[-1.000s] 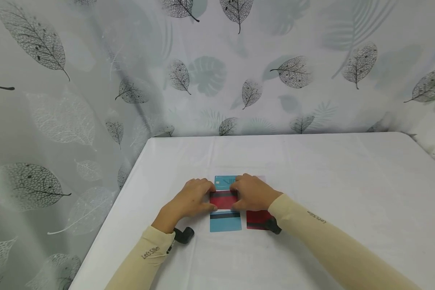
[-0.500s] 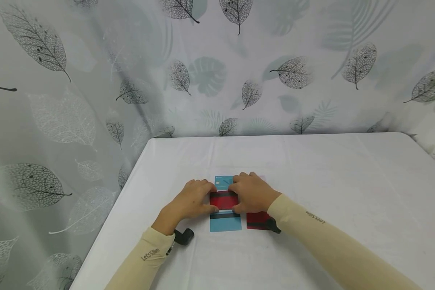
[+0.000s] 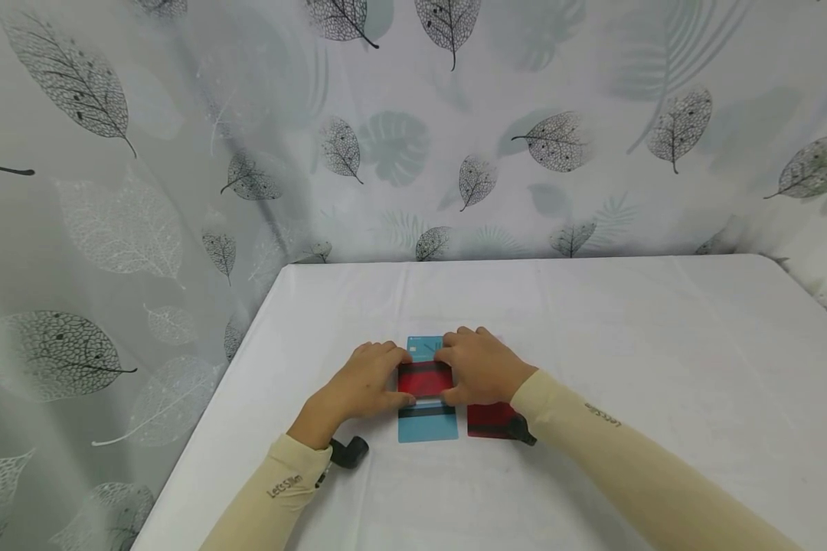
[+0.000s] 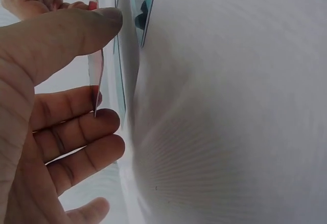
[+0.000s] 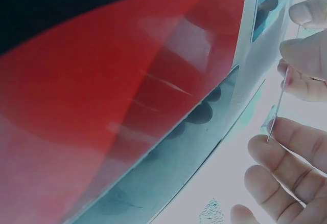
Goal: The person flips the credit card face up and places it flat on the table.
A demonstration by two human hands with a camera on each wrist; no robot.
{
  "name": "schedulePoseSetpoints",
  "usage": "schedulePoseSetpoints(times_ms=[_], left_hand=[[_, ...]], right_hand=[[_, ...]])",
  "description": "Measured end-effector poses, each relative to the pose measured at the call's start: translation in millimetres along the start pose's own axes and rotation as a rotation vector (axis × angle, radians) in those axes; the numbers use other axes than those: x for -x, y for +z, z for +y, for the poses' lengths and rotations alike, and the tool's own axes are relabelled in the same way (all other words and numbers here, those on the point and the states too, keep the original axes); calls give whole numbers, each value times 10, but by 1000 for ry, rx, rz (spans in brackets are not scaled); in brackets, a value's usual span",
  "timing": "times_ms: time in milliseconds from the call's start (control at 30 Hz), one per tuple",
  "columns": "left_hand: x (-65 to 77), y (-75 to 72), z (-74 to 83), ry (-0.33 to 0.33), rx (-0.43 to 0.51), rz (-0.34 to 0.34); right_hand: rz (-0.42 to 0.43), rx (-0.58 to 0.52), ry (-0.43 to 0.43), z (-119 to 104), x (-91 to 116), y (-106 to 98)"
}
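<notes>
A red bank card (image 3: 424, 380) with a dark stripe is held by its two short ends between my hands. My left hand (image 3: 368, 383) pinches its left end, thumb toward me and fingers at the far side. My right hand (image 3: 485, 369) grips the right end likewise. Both wrist views show the held card (image 4: 96, 75) edge-on, a little above the surface. Behind it lies a blue card (image 3: 422, 348) with a chip, partly covered by my right hand. A blue striped card (image 3: 428, 428) lies in front. Another red card (image 3: 491, 419) lies below my right wrist.
A white cloth (image 3: 627, 344) covers the table, backed by a leaf-print curtain (image 3: 386, 191). Dark wrist-camera mounts (image 3: 349, 452) hang below both wrists. In the right wrist view, a glossy grey-blue card (image 5: 199, 127) lies beyond the large red one.
My right hand has shifted slightly left, hiding more of the far blue card. The held red card's tilt has changed slightly. Both hands keep their grip.
</notes>
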State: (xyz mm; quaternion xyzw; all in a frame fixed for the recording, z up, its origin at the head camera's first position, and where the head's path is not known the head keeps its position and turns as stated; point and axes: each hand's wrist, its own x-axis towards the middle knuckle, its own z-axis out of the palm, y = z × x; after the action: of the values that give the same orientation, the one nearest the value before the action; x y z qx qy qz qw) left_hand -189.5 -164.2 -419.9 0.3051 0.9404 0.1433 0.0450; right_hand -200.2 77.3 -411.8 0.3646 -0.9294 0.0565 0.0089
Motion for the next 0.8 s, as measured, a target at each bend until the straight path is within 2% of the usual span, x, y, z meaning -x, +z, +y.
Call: schedulePoseSetpoints(times_ms=[300, 467, 800], left_hand=[[5, -64, 22, 20, -8, 34], [-10, -104, 36, 8, -11, 37], [-10, -99, 40, 16, 34, 58]], right_hand=[[-10, -2, 3, -7, 13, 3], [-28, 2, 26, -8, 0, -11], [-41, -15, 51, -16, -12, -6]])
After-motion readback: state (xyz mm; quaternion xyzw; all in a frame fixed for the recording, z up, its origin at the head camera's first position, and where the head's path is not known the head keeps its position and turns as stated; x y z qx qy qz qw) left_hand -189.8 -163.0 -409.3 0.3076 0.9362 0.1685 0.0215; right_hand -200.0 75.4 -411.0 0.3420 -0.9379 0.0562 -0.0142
